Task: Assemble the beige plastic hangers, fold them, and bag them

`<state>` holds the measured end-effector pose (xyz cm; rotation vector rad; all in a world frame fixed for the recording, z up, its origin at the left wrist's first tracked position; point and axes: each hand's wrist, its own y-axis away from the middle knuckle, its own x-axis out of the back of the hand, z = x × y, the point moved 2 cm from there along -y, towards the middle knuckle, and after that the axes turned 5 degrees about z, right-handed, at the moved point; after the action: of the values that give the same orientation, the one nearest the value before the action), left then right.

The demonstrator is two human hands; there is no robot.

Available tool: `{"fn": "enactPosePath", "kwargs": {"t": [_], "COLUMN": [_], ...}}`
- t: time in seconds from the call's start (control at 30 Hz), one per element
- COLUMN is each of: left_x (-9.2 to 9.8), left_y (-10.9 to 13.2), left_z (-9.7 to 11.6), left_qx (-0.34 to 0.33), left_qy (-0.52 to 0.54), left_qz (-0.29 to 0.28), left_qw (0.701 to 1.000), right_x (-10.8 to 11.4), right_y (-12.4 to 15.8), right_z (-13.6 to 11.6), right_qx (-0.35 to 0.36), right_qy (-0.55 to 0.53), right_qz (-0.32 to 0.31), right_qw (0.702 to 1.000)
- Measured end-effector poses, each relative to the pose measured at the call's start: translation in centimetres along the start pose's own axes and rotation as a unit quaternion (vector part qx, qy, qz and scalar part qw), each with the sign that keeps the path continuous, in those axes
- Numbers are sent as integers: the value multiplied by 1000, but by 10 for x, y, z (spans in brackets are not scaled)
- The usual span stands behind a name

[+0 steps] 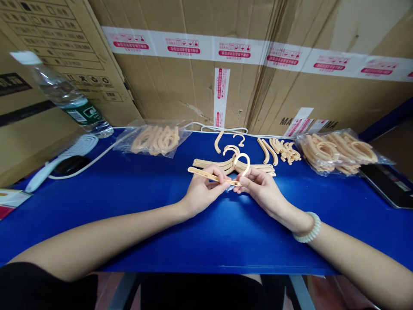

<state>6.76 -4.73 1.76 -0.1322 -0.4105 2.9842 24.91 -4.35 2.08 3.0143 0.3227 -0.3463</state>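
My left hand (pixel 206 189) is closed on a beige plastic hanger arm (pixel 201 173), which points up to the left. Between the fingers of my right hand (pixel 263 189) is a matching hanger hook (pixel 245 161), its curve standing upward. The hook's base and the arm's inner end meet at my fingertips; whether they are joined I cannot tell. Just behind my hands lies a stack of hangers (pixel 213 163) with hooks and arms together. Farther back are a loose arm (pixel 218 142) and a loose hook (pixel 239 140).
More loose arms (pixel 267 150) and a pile of hooks (pixel 285 150) lie right of the stack. Bagged parts sit at left (pixel 156 140) and right (pixel 335 150). A phone (pixel 390 183), water bottle (pixel 74 99), hairbrush (pixel 64 159) and black mouse (pixel 71 165) flank the blue table (pixel 155 249). Cardboard (pixel 180 90) stands behind.
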Motion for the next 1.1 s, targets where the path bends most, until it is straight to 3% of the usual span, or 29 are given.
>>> {"fn": "enactPosePath", "kwargs": {"t": [0.73,1.1], "left_x": [-1,1], "left_y": [0,-2], "left_z": [-2,-2], "left_qx": [-12,36], "left_qy": [8,31], "left_qz": [-19,31], "left_qw": [1000,998], "right_x": [-4,-7], "right_y": [5,7], "right_z": [-2,-7], "right_qx": [42,74], "right_qy": [73,104], "right_qz": [31,42], "right_qw": [996,991]}}
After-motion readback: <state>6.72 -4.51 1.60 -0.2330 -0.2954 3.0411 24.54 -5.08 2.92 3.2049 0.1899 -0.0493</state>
